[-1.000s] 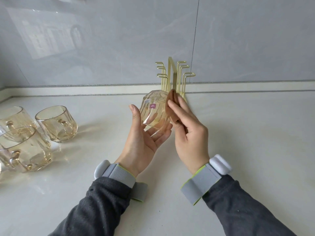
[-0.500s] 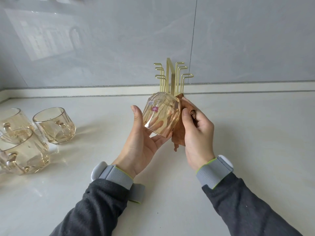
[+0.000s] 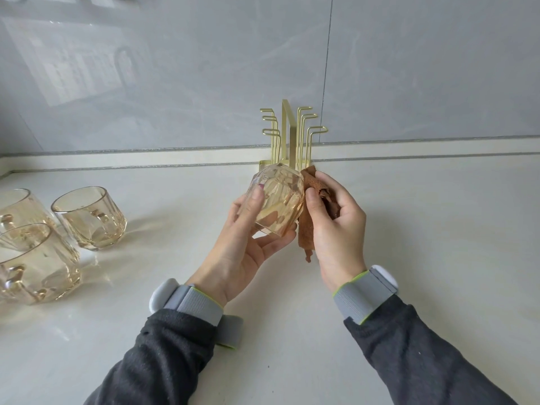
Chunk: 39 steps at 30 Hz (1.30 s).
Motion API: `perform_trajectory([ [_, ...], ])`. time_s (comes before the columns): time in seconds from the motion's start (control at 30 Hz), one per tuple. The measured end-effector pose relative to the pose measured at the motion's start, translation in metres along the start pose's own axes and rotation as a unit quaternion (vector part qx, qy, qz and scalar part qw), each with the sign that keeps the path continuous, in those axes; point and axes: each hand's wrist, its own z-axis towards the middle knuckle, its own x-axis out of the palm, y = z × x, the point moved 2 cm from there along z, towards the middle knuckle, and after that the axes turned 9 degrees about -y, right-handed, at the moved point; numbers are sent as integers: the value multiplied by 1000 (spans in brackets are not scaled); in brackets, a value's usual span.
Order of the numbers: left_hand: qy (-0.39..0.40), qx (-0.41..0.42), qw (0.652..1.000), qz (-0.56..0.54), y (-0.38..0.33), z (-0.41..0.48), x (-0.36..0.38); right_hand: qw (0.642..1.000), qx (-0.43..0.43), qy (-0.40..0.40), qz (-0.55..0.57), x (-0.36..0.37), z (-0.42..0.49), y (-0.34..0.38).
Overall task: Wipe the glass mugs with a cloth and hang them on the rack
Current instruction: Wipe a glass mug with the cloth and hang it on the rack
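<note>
Directly in front of the gold rack, the left hand grips the amber glass mug tilted base-up, exposing its side wall to the brown cloth pinched in the right hand, while three more mugs wait well left of the rack.

We stand at a home kitchen counter: pale stone worktop, glossy grey tiled backsplash, gold mug rack, amber glass mugs.
</note>
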Motion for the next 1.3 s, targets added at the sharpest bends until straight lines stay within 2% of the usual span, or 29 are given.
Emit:
perform_trajectory([
  [0.1, 14, -9, 1000, -25, 2, 0, -1, 1000, 9, -5, 6, -1, 2, 3],
  [0.33, -21, -61, 998, -17, 1, 1, -5, 988, 147, 5, 44, -3, 7, -1],
  [0.43, -13, -65, 998, -17, 1, 1, -4, 987, 158, -10, 37, -7, 10, 0],
  [0.47, -12, -67, 998, -14, 1, 0, -3, 990, 137, -22, 19, -8, 12, 0],
  [0.57, -5, -66, 998, 7, 2, 0, -2, 997, -2, -51, -51, -9, 15, 4],
  [0.7, 7, -56, 998, 37, 5, -2, 1, 981, -140, -81, -109, -10, 10, 13],
  [1.07, -11, -16, 999, 46, 2, -1, 0, 959, -217, -3, -181, -4, 3, 6],
  [1.3, -17, -25, 999, 14, 3, -2, 1, 894, -372, 28, -248, -1, -4, 0],
])
